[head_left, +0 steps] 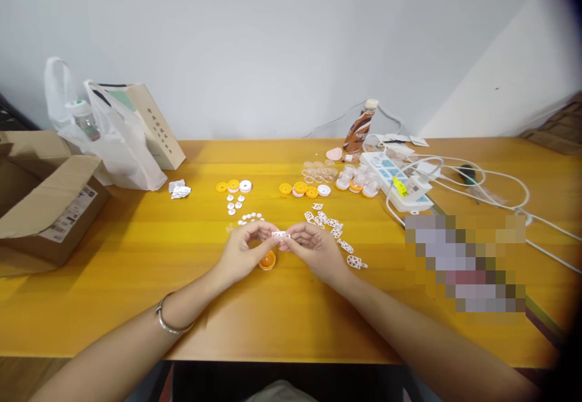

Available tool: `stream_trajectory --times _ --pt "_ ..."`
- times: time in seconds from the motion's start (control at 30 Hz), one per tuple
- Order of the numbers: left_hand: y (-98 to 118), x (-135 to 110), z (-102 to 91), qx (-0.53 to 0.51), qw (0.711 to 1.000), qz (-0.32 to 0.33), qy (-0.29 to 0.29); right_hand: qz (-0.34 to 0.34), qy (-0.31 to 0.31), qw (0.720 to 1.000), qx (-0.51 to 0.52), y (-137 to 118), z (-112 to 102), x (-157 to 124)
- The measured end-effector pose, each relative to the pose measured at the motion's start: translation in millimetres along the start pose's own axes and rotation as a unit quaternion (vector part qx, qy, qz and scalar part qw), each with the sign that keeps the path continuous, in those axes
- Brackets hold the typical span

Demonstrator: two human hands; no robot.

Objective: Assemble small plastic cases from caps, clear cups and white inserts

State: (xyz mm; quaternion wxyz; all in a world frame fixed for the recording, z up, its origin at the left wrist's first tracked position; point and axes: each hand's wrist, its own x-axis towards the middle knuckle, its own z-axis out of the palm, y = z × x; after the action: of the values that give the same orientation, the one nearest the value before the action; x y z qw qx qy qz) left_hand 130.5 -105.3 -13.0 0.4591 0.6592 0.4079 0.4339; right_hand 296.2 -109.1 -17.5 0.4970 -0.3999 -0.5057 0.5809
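Between the fingertips of my left hand (248, 247) and my right hand (313, 247) is a small white plastic piece (280, 234), pinched at both ends. It resembles the flat white cut-out pieces (334, 224) lying beyond and beside my right hand. Just below my left fingers an orange round cup (267, 261) with a white rim rests on the table. Small white discs (251, 217) and stemmed white caps (235, 202) lie past my left hand. Tiny clear bits beside its knuckles are too small to name.
Orange and white rings (299, 189) form rows farther back, with clear rings (319, 171) and clear-domed pieces (357, 180) to their right. A power strip (395, 180) with cables, a bottle (361, 128), a cardboard box (50, 208), a plastic bag (122, 141) and crumpled foil (180, 189) surround them.
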Motion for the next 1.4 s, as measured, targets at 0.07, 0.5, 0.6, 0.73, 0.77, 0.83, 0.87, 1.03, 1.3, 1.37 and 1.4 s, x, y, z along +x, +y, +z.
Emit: stream_trajectory --times 0.07,0.5,0.6,0.73,0.77,0.83,0.87,1.03,1.3,1.37,1.4 --pt "1.1 -1.1 -0.1 0.059 0.997 0.047 0.016 0.003 -0.022 1.000 0.007 -1.7 -1.7 1.1" --pt "-13.1 24.6 -3.6 0.226 0.968 0.090 -0.055 -0.105 0.245 0.956 0.121 -15.4 -34.0 24.5" --pt "-12.0 47.5 6.6 0.259 0.956 0.091 -0.101 -0.107 0.241 0.957 0.124 -12.6 -35.8 27.3" --pt "-8.0 80.7 30.0 0.275 0.949 0.107 -0.108 -0.101 0.218 0.965 0.103 -5.6 -33.2 27.0" --pt "-8.0 87.3 35.7 0.274 0.949 0.106 -0.112 -0.101 0.209 0.968 0.099 -4.2 -32.7 26.7" --pt "-9.7 97.0 44.7 0.268 0.951 0.099 -0.119 -0.102 0.190 0.972 0.094 -2.3 -32.5 26.2" --pt "-11.0 100.1 47.3 0.263 0.953 0.092 -0.120 -0.102 0.182 0.974 0.093 -1.9 -32.5 26.1" --pt "-15.2 99.8 33.8 0.209 0.972 0.048 -0.097 -0.098 0.181 0.974 0.091 -2.9 -30.4 24.1" --pt "-7.6 39.0 -26.1 0.063 0.997 -0.002 -0.055 -0.038 0.089 0.994 0.045 -2.7 -19.2 14.6" --pt "-8.0 26.0 -32.7 0.034 0.999 -0.028 -0.024 -0.030 0.066 0.997 0.028 -1.4 -18.1 13.9" --pt "-8.5 21.9 -34.4 0.024 0.999 -0.042 -0.009 -0.029 0.057 0.998 0.021 -0.7 -17.8 13.8"
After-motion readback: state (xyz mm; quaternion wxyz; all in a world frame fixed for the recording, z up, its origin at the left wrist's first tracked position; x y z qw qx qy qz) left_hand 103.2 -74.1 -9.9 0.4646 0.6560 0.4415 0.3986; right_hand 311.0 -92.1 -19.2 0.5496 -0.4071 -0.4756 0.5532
